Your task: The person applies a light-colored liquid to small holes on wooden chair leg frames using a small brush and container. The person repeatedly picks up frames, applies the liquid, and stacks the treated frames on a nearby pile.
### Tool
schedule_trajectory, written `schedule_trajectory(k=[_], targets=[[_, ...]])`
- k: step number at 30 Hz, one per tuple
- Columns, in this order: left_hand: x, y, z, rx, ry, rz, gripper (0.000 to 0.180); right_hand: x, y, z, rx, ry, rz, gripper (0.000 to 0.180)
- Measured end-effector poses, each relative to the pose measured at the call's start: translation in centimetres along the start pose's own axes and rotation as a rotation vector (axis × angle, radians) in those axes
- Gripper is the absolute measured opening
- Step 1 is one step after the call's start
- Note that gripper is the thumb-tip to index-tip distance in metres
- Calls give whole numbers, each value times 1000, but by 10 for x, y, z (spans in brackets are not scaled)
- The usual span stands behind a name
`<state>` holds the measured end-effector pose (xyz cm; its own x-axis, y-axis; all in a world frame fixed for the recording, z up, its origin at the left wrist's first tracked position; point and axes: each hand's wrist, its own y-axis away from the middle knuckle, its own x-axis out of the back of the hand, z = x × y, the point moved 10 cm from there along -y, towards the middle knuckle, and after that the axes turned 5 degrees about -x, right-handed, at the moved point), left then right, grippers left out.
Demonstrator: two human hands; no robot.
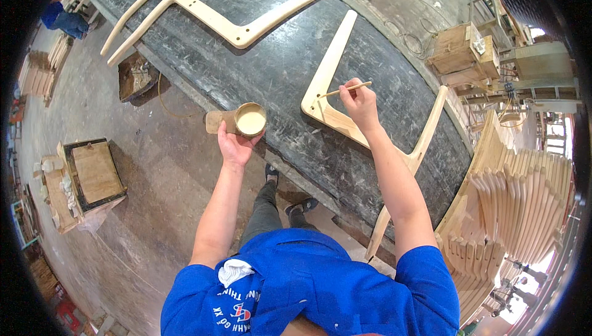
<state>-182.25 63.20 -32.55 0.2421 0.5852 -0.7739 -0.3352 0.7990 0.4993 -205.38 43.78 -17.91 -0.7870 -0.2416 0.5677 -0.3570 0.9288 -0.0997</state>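
My left hand (237, 148) is wrapped round a small round cup (250, 119) of cream-coloured liquid and holds it upright beside the table edge. A flat brown piece (214, 122) sticks out to the left of the cup; whether it is part of it I cannot tell. Between the fingers of my right hand (360, 105) is a thin wooden stick (331, 94). Its tip is at the bend of a pale wooden chair frame (328, 68), close to the dark holes there. This frame lies on the dark table (271, 80), its forked end toward the near right.
More pale wooden frames (213, 24) lie at the table's far left. Stacked curved wooden parts (524, 194) stand at the right. A wooden box (95, 172) and a dark bin (137, 77) are on the floor at left. Farther off is another person (65, 20).
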Motion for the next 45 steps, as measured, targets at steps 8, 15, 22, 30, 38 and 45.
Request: schedule_trajectory(k=[8, 15, 22, 30, 38, 45], targets=[[6, 6, 3, -14, -19, 46, 59, -23, -5, -2, 84, 147, -68, 14], [9, 10, 8, -54, -38, 68, 59, -37, -11, -14, 199, 241, -216, 12], [-14, 6, -24, 3, -73, -13, 57, -11, 8, -26, 365, 152, -325, 5], [-64, 3, -119, 83, -237, -84, 53, 78, 71, 1, -18, -324, -24, 14], [-141, 57, -243, 277, -317, -248, 50, 146, 157, 108, -416, -771, 227, 15], [-147, 78, -280, 287, -262, -205, 53, 184, 214, 149, -456, -1206, 298, 7]])
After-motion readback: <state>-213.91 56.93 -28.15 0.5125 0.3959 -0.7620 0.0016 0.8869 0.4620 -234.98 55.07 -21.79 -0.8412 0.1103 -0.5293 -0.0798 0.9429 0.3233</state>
